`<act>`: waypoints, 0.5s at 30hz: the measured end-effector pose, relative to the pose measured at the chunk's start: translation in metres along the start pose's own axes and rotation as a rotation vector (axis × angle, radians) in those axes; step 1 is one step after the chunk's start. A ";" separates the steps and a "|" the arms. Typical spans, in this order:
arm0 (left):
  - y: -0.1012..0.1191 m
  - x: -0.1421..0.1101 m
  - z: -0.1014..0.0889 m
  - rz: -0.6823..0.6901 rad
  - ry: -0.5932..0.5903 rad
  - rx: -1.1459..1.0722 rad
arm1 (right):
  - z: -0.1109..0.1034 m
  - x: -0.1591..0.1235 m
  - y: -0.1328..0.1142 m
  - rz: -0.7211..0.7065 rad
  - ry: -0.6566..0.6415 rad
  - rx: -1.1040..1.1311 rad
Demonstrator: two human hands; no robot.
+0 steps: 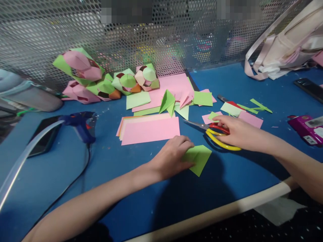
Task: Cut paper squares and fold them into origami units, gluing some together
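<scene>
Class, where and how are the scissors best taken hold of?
Probably grip the scissors by the red handle and yellow handle, coming from the right: these rounded loops lie toward the right hand, while the narrow, pointed blades aim left.

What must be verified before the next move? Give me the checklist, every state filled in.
1. Green sheet held by the left hand: ok, its free corner sticks out to the right.
2. Right hand at the scissors: ok, it is on the handles.
3. Firm grip on the scissors: cannot tell from this angle.
4. Scissors apart from the left hand: ok, the tips lie beyond it.
5. Area by the right hand free of loose pieces: not ok, a small pink scrap lies close by.
6. Glue gun cool: cannot tell.
</scene>
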State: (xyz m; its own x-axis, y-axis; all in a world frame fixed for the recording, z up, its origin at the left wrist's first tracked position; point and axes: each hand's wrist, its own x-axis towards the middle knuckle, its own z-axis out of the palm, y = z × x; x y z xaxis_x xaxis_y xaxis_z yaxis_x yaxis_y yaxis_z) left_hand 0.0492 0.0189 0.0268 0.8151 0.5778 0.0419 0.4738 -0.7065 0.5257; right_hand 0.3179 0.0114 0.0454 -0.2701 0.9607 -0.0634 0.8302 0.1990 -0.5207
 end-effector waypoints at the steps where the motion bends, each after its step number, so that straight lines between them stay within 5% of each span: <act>1: 0.000 0.001 0.001 -0.007 -0.028 0.013 | 0.002 0.002 0.004 0.034 0.018 0.108; 7: 0.003 0.007 0.004 -0.114 -0.113 -0.027 | 0.011 0.005 0.006 0.192 0.048 0.657; 15: -0.002 0.004 -0.001 -0.320 0.029 -0.433 | 0.008 -0.005 -0.008 0.189 -0.014 1.059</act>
State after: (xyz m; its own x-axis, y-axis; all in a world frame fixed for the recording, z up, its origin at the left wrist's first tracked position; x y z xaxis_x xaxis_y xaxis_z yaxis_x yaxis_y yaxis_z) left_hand 0.0514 0.0227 0.0265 0.6401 0.7520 -0.1572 0.5112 -0.2642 0.8179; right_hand 0.3088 0.0038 0.0429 -0.1931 0.9547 -0.2263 0.0165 -0.2275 -0.9736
